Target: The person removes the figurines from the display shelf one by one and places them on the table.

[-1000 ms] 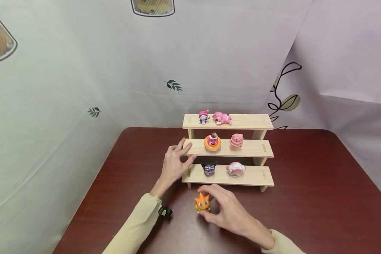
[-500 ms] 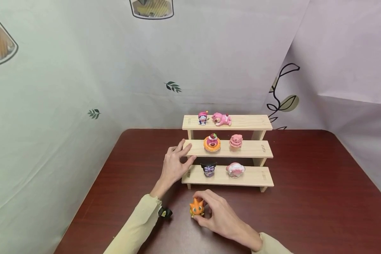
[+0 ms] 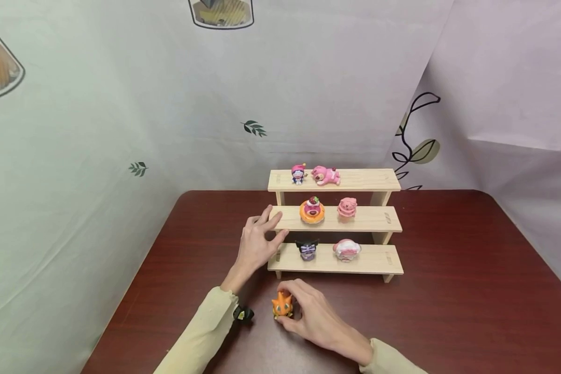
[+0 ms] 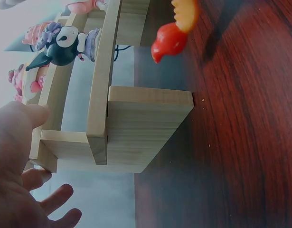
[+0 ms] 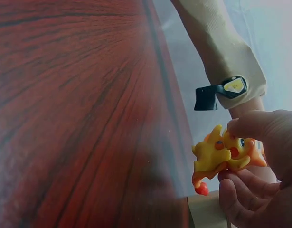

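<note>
pale wood forms the three-step shelf (image 3: 378,218), which in the head view stands on a dark red-brown table (image 3: 463,291). its top step bears, toward the left, a blue-and-pink figure (image 3: 298,175) and a pink bear lying down (image 3: 326,176); the middle step, a bear in an orange ring (image 3: 312,212) and a pink cone-shaped figure (image 3: 347,209); the bottom step, a black-and-purple figure (image 3: 307,250) and a pink-and-white figure (image 3: 347,250). the left hand (image 3: 257,241) is at the shelf's left end, its fingertips by the middle step. in front of the shelf, near that same end, the right hand (image 3: 315,314) grasps an orange-and-yellow figurine (image 3: 282,306) between thumb and fingers, the toy's face turned away from the shelf. in the left wrist view, the left thumb lies against the front edge of the shelf's middle step while other fingers spread past the shelf's end; part of the contact is hidden, so i cannot tell whether this hand pinches the wood or only rests on it. the figurine's red tail tip (image 4: 169,42) shows in front of the shelf's bottom step, apart from it. in the right wrist view, the thumb is on the figurine's head with curled fingers opposite, and its yellow belly shows; a corner of the shelf is near its tail. on the far side of the figurine from that corner, a cream sleeve (image 5: 231,52) carries a black device (image 5: 206,98) with a yellow label.
</note>
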`<state>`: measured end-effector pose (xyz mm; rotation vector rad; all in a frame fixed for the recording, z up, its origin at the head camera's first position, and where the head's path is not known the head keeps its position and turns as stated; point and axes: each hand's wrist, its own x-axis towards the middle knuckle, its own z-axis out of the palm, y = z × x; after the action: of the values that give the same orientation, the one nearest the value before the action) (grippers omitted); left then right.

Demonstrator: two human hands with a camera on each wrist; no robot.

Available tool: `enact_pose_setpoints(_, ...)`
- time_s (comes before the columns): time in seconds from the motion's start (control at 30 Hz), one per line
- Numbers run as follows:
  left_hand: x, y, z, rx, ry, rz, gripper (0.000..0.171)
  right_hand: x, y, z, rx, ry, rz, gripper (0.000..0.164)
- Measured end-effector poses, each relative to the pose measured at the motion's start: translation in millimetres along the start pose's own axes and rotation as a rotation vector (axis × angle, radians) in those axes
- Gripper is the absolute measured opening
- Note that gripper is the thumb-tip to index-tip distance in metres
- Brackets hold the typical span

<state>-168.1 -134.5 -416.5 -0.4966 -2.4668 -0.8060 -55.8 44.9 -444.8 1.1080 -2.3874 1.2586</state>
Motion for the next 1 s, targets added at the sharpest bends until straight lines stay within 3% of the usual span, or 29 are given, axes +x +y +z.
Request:
enact_pose_setpoints(0.63, 0.5, -1.3, 0.8, -0.007, -0.015, -0.022, 0.048, 0.4, 6.3, 15.6, -0.035, 0.033, -0.012, 0.054)
enact_pose_setpoints(1.0, 0.4, -2.1, 1.4, -0.007, -0.004, -0.012, 0.048, -3.7, 5.7, 23.1, -0.105, 0.046, -0.060, 0.054)
